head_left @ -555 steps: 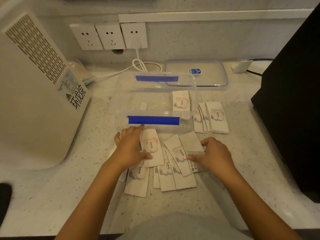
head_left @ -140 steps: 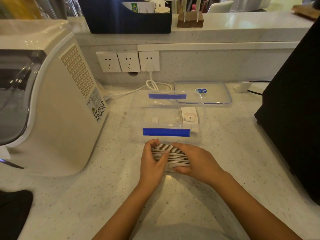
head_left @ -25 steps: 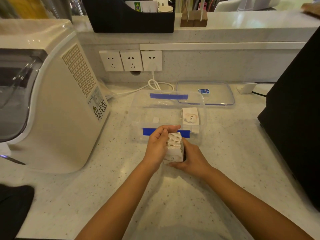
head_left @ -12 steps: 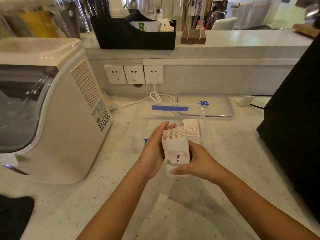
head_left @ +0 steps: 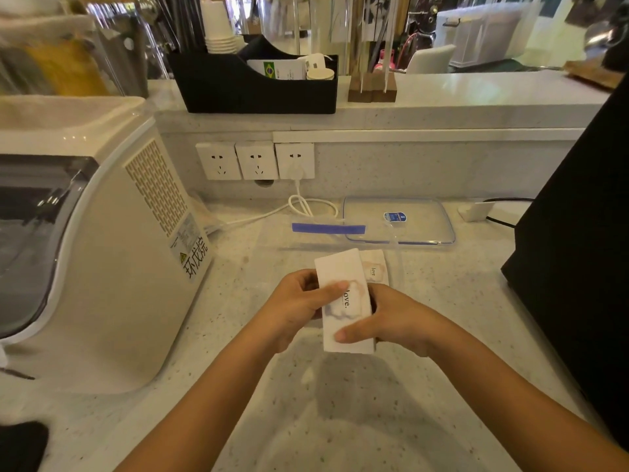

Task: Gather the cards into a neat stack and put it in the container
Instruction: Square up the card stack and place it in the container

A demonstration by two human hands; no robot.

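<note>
On the speckled pale counter (head_left: 442, 335), largest item first: cream-white appliance (head_left: 112, 267) at far left, vented side panel, dark window on its front, warning label low on the side. Black panel (head_left: 585, 233) fills the right edge. Behind, a raised ledge carries a black organizer (head_left: 252, 90) with paper cups and packets. Below the ledge, 3 wall sockets (head_left: 255, 160) in a row; the rightmost has a white plug and looped cord (head_left: 306, 206) running down to the counter.

Clear plastic container (head_left: 272, 240) sits mid-counter just behind the hands, a blue strip (head_left: 328, 228) on its far rim; its near wall is hard to trace. 1 card (head_left: 374, 269) printed "love" lies inside at the right end, partly hidden by the held stack. Clear lid (head_left: 398, 219) with a small blue sticker lies flat just behind and right of the container, touching or overlapping its far corner.

Card stack (head_left: 343, 301) is held up off the counter in front of the container, face toward the camera, tilted slightly left, "love." printed sideways over a soft cloud pattern. Edges look squared; thickness cannot be judged from this angle.

Left hand (head_left: 296, 308) curled around the stack's left edge, thumb pressed across the face near mid-height, fingers behind. Right hand (head_left: 391, 321) wrapped on the right edge, thumb lying across the lower face, fingers tucked behind. Both hands closed on the stack.
</note>
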